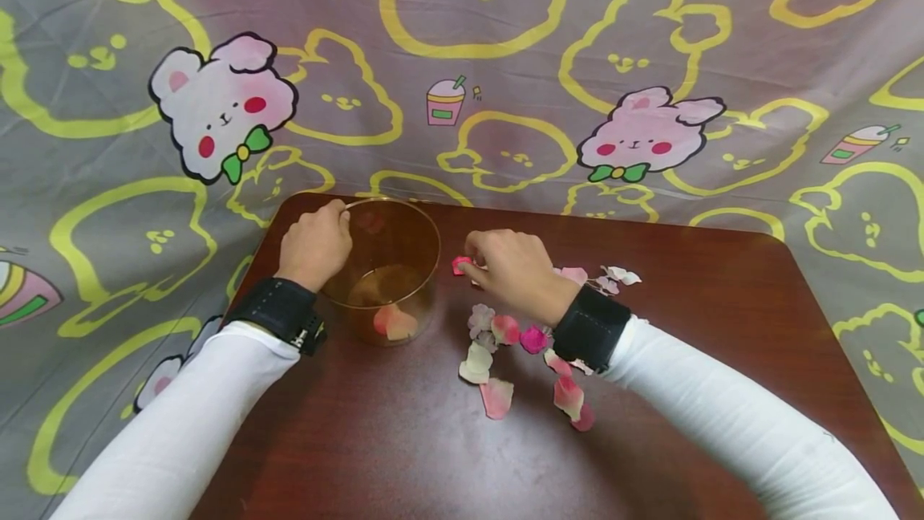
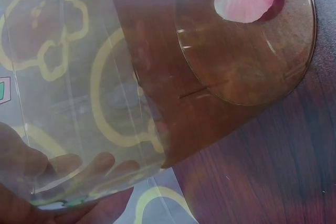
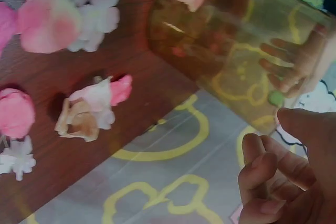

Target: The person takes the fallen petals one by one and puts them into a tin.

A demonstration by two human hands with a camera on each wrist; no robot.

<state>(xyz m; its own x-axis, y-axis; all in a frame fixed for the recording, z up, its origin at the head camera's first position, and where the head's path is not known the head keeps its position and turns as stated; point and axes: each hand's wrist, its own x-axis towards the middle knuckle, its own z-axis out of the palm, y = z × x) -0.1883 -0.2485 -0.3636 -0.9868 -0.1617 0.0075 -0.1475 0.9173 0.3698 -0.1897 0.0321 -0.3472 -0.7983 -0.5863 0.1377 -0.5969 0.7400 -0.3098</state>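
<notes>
I am holding the rim of the amber glass cup (image 1: 390,271) in my left hand (image 1: 315,245), while my right hand (image 1: 514,267) is pinching a pink petal (image 1: 459,265) just beside the cup on the surface (image 1: 686,359). Judging by the two petals already lying inside, I am mid-transfer: the next move calls for lifting this petal over the rim, just left of my right grip, and releasing it.

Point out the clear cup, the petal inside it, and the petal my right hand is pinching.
clear cup (image 1: 426,263), head view, on its right wall.
petal inside the cup (image 1: 395,322), head view, on its middle.
pinched pink petal (image 1: 459,265), head view, on the part showing beside the fingertips.
</notes>
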